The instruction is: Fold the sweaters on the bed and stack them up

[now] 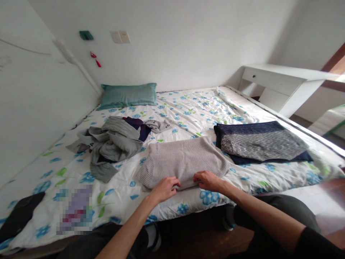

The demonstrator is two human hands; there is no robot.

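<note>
A beige, finely striped knit garment lies folded into a rough rectangle near the bed's front edge. My left hand is at its near edge, fingers curled and pinching the fabric. A short way to the right, my right hand grips the same edge with bent fingers. The fingertips of both hands are partly hidden in the cloth. To the right lies a folded navy and grey knit garment. On the left is a crumpled heap of grey clothing with some dark purple and navy cloth in it.
The bed has a white sheet with blue flowers. A green pillow rests against the wall. At front left are a dark flat item and a blurred-out purple item. A white desk stands beyond the bed's right side.
</note>
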